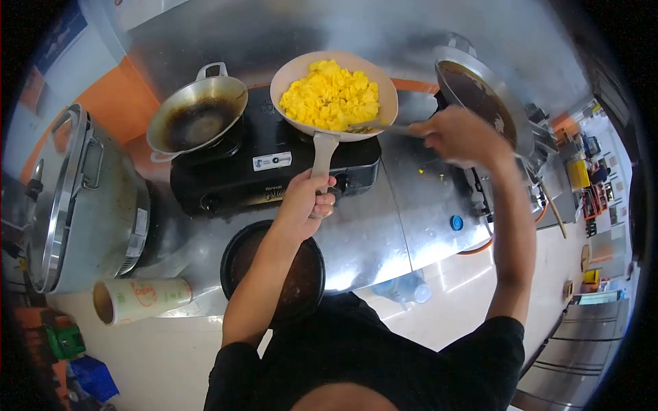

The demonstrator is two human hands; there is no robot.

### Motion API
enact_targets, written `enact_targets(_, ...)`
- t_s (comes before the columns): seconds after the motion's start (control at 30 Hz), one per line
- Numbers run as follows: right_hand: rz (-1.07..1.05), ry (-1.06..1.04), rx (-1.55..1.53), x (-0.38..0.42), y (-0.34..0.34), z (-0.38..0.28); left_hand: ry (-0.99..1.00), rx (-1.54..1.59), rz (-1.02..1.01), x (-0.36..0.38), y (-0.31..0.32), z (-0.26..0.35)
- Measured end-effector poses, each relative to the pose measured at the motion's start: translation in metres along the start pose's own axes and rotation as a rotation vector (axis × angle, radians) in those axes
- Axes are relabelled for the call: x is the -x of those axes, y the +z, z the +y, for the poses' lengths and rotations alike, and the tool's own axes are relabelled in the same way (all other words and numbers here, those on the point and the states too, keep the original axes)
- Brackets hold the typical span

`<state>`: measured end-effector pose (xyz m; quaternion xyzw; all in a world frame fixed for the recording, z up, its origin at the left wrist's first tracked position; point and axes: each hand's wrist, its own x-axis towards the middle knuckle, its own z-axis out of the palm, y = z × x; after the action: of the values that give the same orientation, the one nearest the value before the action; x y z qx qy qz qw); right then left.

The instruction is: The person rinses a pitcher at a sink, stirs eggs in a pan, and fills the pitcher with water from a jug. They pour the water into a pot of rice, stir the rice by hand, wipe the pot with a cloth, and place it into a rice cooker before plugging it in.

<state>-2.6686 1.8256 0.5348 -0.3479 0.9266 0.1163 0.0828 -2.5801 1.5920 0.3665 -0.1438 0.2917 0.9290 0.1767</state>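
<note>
My left hand [303, 207] is wrapped round the light handle of a frying pan [390, 103], whose inside is beige. Yellow scrambled eggs [329, 96] lie in loose lumps in the pan. The pan sits on the right burner of a black gas stove [274, 179]. My right hand [462, 137], smeared by motion, grips a grey spatula [394, 129]. The spatula reaches over the pan's front right rim, its tip against the eggs; its exact shape is blurred.
A scorched wok [204, 120] stands on the left burner. To the right is a wide pan of dark liquid [480, 96]. A large metal pot [103, 205], a paper cup [144, 300], a black bowl [312, 274] and a blue cap [456, 222] are on the steel counter [370, 240].
</note>
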Motion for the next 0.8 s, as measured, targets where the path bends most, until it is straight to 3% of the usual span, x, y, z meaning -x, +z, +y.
enact_targets(0.1,0.184,0.109,-0.067,-0.034,0.058,-0.040,-0.011,-0.034,0.007,0.001,0.000,-0.001)
enact_targets(0.17,0.348,0.286,-0.148,-0.058,0.089,-0.063,0.001,-0.092,0.029,0.000,0.000,-0.001)
enact_targets(0.27,0.331,0.268,-0.100,-0.100,0.124,-0.010,0.003,-0.073,-0.005,0.001,-0.003,0.001)
enact_targets(0.33,0.396,0.293,-0.465,-0.093,0.103,0.012,0.002,-0.071,-0.003,0.001,-0.006,0.003)
enact_targets(0.4,0.309,0.307,-0.475,-0.090,0.077,0.010,-0.007,-0.068,-0.002,0.002,-0.006,0.003)
enact_targets(0.5,0.297,0.096,-0.059,-0.108,0.081,-0.019,-0.009,-0.080,-0.001,0.001,-0.006,0.002)
enact_targets(0.67,0.206,0.073,0.126,-0.050,0.025,-0.012,-0.002,-0.092,0.029,0.005,-0.003,0.004)
enact_targets(0.7,0.337,-0.052,0.125,-0.028,-0.001,-0.018,-0.003,-0.086,0.033,0.006,-0.003,0.004)
enact_targets(0.8,0.002,-0.035,0.094,-0.010,-0.025,-0.023,-0.008,-0.058,0.009,0.003,-0.004,0.005)
